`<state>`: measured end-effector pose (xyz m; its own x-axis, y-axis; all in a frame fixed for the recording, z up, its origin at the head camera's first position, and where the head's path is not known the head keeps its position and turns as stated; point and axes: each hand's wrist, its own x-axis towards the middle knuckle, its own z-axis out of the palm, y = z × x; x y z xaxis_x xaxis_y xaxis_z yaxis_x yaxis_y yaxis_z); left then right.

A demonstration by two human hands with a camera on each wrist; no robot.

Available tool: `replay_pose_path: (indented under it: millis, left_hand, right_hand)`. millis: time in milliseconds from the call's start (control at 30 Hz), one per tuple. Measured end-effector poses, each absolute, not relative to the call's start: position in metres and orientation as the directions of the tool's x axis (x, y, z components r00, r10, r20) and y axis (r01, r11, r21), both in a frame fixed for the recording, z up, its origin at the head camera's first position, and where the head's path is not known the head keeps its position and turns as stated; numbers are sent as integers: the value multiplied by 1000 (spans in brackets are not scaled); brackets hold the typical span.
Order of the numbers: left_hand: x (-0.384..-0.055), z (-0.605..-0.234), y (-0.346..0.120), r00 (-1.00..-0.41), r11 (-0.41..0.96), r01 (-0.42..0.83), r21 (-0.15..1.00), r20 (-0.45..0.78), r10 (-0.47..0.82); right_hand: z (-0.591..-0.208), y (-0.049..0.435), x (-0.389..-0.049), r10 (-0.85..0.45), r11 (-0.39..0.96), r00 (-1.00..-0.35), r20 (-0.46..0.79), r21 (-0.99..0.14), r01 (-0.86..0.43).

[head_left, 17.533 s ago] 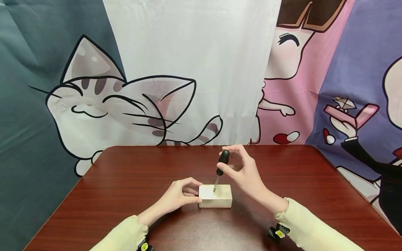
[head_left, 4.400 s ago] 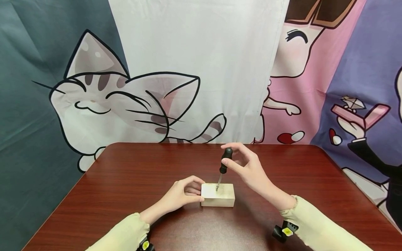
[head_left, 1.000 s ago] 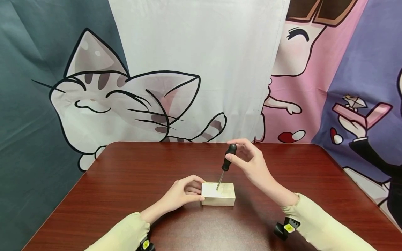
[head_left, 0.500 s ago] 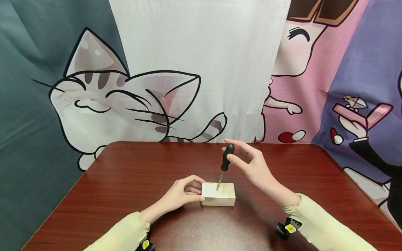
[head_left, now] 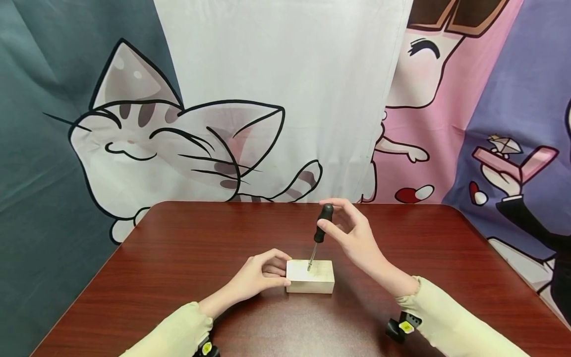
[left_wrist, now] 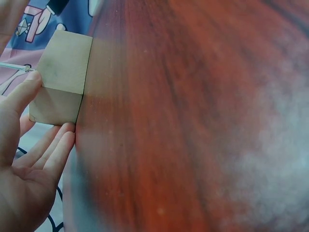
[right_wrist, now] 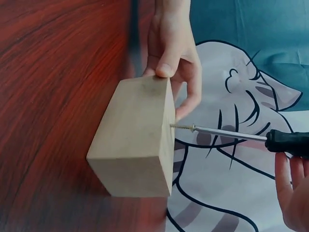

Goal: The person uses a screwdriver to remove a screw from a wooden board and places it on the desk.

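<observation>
A pale wooden block (head_left: 310, 287) lies on the table, its long side facing me. My left hand (head_left: 255, 278) grips its left end, thumb on the near side and fingers at the far side; the left wrist view shows the thumb at the block's (left_wrist: 67, 63) edge. My right hand (head_left: 358, 240) holds the black handle of a screwdriver (head_left: 325, 218) between thumb and fingers. The tool leans slightly right, its metal shaft pointing down at the block's top. In the right wrist view, its tip meets the head of a brass-coloured screw (right_wrist: 182, 126), which stands partly out of the wood.
The reddish-brown table (head_left: 200, 233) has rounded far corners. Behind it hangs a cloth backdrop (head_left: 285, 59) printed with a cartoon cat and figures. Each wrist carries a small black camera, such as the right wrist camera (head_left: 401, 327).
Over the last half second my right thumb and fingers have turned round the handle, and the wrist has shifted slightly left. The screwdriver stays on the screw; my left hand and the block hold still.
</observation>
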<state>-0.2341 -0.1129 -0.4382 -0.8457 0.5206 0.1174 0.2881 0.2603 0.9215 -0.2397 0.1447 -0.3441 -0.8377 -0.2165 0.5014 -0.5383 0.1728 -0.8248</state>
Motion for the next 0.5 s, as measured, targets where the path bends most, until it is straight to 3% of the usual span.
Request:
replay_pose_path:
  millis: [500]
  left_hand:
    - [-235,-439,-113,-845,265,295,918,121,521]
  right_hand:
    - [-336,151,-238,-294,163,-830,474,-831,-532]
